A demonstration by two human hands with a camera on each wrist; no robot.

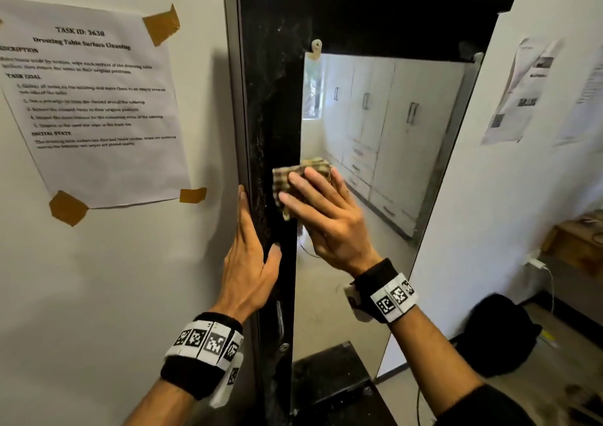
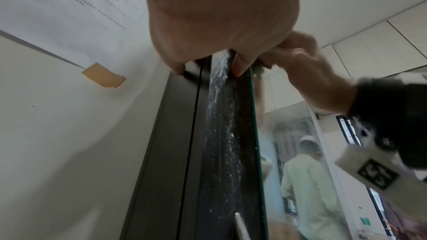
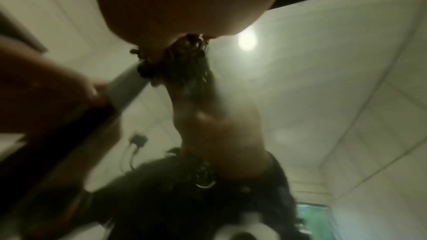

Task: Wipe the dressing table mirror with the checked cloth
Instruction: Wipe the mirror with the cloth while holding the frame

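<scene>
A tall mirror (image 1: 375,132) is set in a dusty black frame (image 1: 270,99). My right hand (image 1: 313,197) presses the folded checked cloth (image 1: 293,172) flat against the glass at the mirror's left edge, about mid-height, with its fingers straight. Part of the cloth lies over the frame. My left hand (image 1: 256,230) holds the frame's left edge, fingers along the side panel and thumb on the front. In the left wrist view the left hand (image 2: 208,25) clasps the frame (image 2: 175,134). The right wrist view is blurred, with the cloth (image 3: 184,57) under my palm.
A printed task sheet (image 1: 94,99) is taped to the wall left of the frame. More papers (image 1: 522,93) hang on the right wall. A black ledge (image 1: 329,380) sits below the mirror. A black bundle (image 1: 499,334) lies on the floor at the right, near a wooden table (image 1: 574,243).
</scene>
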